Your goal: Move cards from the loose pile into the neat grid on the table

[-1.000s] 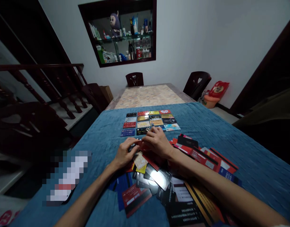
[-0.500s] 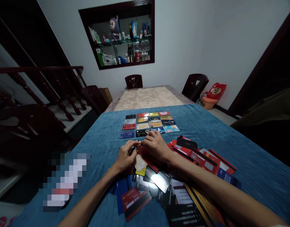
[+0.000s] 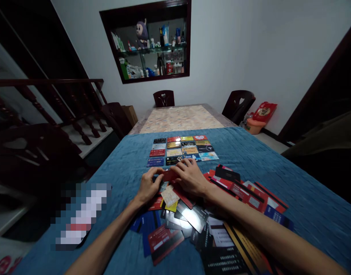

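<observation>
1. The left hand (image 3: 149, 185) is bent into a pinch, thumb and fingers nearly closed on one end of a stiff, flat red card (image 3: 170, 175).
2. The right hand (image 3: 189, 175) curls from the other side, fingers bunched over the card's other end; from here I can't make out its thumb.
3. That card sits between the two hands, above the near side of a neat grid of cards (image 3: 189, 151), four across and four deep, slick little oblongs with rounded corners.
4. Just below the hands lie a mottled beige card (image 3: 170, 196), a yellow card (image 3: 173, 207) partly under it, and a shiny dark card (image 3: 196, 217) throwing back a white glare.
5. Nearer the person, loose cards overlap at all angles: a dark red card (image 3: 166, 242) with a black stripe, a gold card (image 3: 245, 246) similarly banded. More red ones fan out beyond the right forearm.
6. Everything rests on a soft, wrinkled blue cloth (image 3: 120, 164) over the table (image 3: 183, 118), whose bare far end shows a smooth, speckled tan top.
7. Off to the left, a long pale thing (image 3: 86, 214) is too blurred to name.
8. Dark wooden chairs (image 3: 164, 98) with heart-shaped cutouts stand around.
</observation>
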